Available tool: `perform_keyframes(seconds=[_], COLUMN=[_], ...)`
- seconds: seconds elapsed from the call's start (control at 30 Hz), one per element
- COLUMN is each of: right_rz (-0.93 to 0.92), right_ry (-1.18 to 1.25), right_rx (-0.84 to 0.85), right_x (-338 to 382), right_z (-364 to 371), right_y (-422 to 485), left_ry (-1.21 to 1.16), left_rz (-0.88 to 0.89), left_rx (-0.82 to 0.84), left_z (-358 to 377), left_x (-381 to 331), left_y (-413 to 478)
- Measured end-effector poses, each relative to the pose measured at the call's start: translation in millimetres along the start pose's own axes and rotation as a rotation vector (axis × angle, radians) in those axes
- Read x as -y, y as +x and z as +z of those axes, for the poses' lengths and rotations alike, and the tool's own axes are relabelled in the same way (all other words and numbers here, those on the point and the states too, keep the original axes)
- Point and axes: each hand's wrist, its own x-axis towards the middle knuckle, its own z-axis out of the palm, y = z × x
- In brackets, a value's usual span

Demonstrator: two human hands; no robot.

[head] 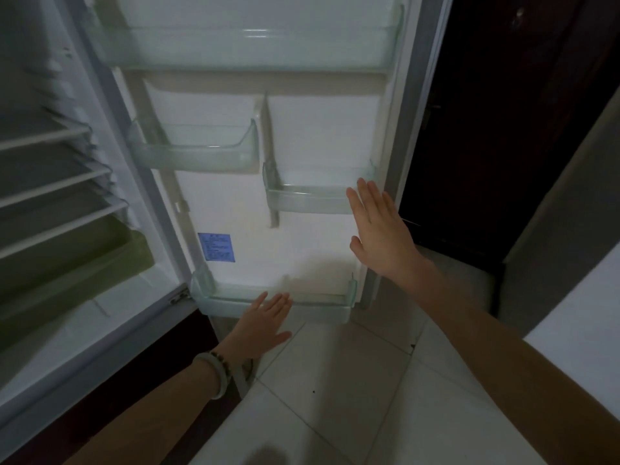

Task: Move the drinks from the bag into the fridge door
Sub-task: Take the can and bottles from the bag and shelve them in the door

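The white fridge door stands open in front of me, its clear green-tinted racks holding nothing. A wide top rack, a middle left rack, a middle right rack and a bottom rack are visible. My left hand, with a bracelet on the wrist, is flat and spread in front of the bottom rack. My right hand is spread with fingers apart near the right end of the middle right rack and the door's edge. Neither hand holds anything. No bag or drinks are in view.
The fridge interior with white wire shelves and a greenish drawer lies to the left. A blue label is stuck on the door. Pale floor tiles lie below. A dark wooden door stands to the right, and a white surface at far right.
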Motion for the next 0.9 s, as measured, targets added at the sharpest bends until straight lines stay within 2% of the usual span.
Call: perform_keyframes(seconds=[0.23, 0.43, 0.6, 0.8, 0.9], right_rz=[-0.004, 0.006, 0.001, -0.011, -0.028], right_ry=[0.021, 0.065, 0.075, 0.081, 0.087], right_rx=[0.032, 0.05, 0.064, 0.078, 0.071], right_x=[-32, -53, -67, -75, -79], right_z=[16, 29, 42, 50, 52], right_y=[31, 60, 79, 92, 93], left_ry=[-0.026, -0.031, -0.022, -0.165, -0.123], left_rz=[-0.055, -0.159, -0.179, -0.236, -0.245], left_rx=[0.041, -0.009, -0.051, 0.004, 0.017], left_z=[16, 13, 10, 15, 18], left_x=[5, 6, 5, 3, 4], left_y=[39, 60, 78, 90, 92])
